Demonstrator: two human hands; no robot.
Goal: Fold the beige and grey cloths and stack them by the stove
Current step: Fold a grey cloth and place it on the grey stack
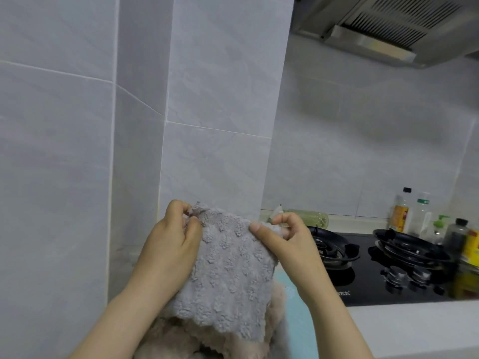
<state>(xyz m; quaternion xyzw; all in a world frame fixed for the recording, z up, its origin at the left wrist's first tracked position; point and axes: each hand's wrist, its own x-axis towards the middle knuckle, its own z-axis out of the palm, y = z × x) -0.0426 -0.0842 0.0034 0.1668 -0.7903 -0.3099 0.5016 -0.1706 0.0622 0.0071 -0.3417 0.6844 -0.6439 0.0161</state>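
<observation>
A fluffy grey cloth (228, 270) hangs in the air in front of the tiled wall. My left hand (173, 244) pinches its upper left corner and my right hand (282, 237) pinches its upper right corner. Below it, at the bottom edge of the view, lies a crumpled beige cloth (181, 340), partly hidden by the grey one. The black glass stove (368, 278) with two burners sits to the right on the counter.
A light blue mat (298, 320) lies on the white counter (414, 325) left of the stove. Bottles and jars (420, 213) stand at the far right behind the burners. A range hood (388, 29) hangs above. A tiled pillar (220, 112) juts out just behind the cloth.
</observation>
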